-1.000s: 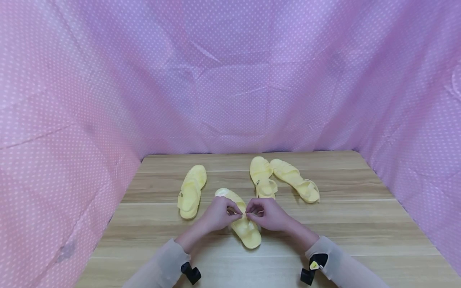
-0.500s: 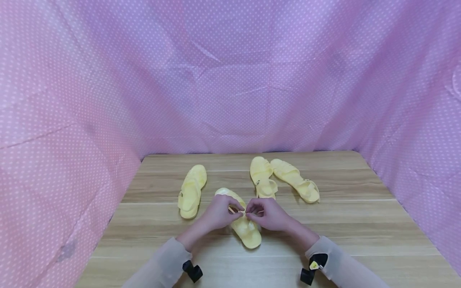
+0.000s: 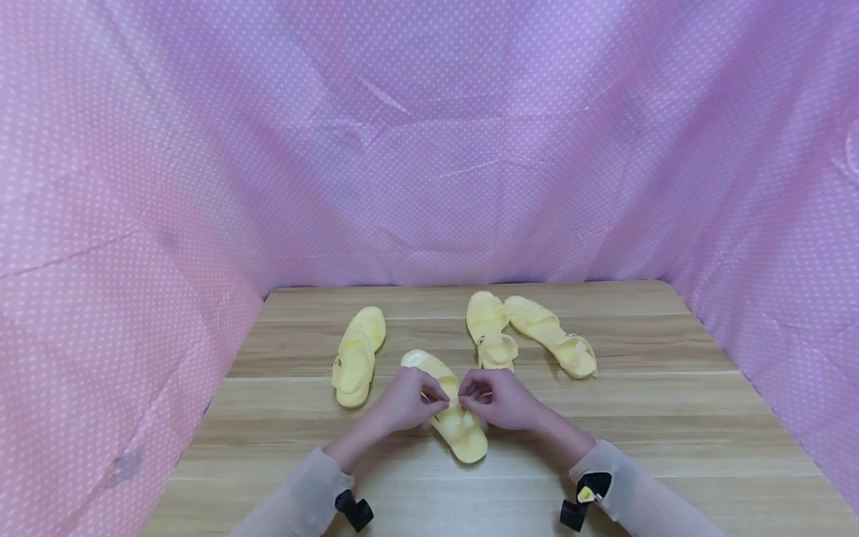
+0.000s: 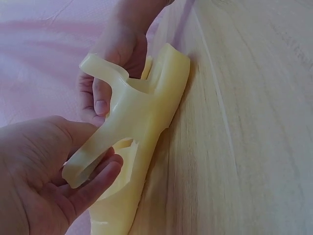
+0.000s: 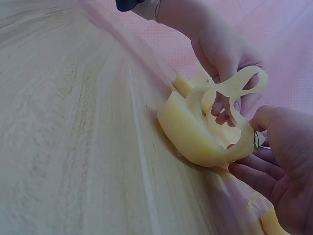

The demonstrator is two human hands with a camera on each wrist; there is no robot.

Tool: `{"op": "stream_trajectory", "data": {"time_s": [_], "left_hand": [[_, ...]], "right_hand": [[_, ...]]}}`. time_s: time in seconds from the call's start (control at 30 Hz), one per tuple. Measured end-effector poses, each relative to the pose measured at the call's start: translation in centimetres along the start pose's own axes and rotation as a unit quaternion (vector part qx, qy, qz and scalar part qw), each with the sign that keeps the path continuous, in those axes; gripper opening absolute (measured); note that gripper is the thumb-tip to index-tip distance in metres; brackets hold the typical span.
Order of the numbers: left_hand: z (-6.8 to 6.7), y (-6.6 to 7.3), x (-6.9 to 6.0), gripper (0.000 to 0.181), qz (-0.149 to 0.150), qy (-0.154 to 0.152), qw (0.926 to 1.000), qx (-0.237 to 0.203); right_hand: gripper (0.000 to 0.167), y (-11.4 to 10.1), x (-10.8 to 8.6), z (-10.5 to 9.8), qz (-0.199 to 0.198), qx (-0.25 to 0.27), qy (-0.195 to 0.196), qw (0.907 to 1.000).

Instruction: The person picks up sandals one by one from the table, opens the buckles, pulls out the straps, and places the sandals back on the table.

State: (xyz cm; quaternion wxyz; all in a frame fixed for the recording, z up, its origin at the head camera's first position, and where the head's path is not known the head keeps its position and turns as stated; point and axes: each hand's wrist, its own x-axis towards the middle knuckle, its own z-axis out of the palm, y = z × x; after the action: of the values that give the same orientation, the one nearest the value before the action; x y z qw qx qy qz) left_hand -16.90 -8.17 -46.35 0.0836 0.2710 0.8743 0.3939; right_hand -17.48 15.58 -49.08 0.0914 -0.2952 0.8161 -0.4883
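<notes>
The left hand point(image 3: 411, 400) and right hand point(image 3: 499, 400) pinch one shoe point(image 3: 461, 432) low in the middle; three other shoes point(image 3: 360, 356) lie higher.

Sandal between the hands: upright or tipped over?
Upright: the yellow sandal shows its insole from above in the head view; the left wrist view shows it sole-down on the wooden tabletop.

Soft light, faint shadows, slight blur

We saw wood-grain tabletop point(image 3: 671, 440). On it lay, all yellow, strapped: left sandal point(image 3: 359, 356), near sandal point(image 3: 461, 431), far sandal point(image 3: 486, 319), right sandal point(image 3: 552, 338) just beside far sandal.
</notes>
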Motion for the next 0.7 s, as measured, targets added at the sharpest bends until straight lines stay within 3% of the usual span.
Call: {"op": "stream_trajectory", "data": {"time_s": [0.27, 0.47, 0.7], "left_hand": [[0.0, 0.5, 0.6, 0.009, 0.021, 0.015, 0.9992, 0.031], [-0.1, 1.0, 0.7, 0.005, 0.019, 0.009, 0.9993, 0.03], [0.0, 0.4, 0.4, 0.005, 0.029, 0.009, 0.9993, 0.02]], "right_hand": [[0.01, -0.1, -0.1, 0.1, -0.001, 0.005, 0.001, 1.0], [0.007, -0.3, -0.1, 0.1, 0.003, 0.008, -0.002, 1.0], [0.007, -0.4, -0.1, 0.0, 0.004, 0.001, -0.001, 1.0]]}}
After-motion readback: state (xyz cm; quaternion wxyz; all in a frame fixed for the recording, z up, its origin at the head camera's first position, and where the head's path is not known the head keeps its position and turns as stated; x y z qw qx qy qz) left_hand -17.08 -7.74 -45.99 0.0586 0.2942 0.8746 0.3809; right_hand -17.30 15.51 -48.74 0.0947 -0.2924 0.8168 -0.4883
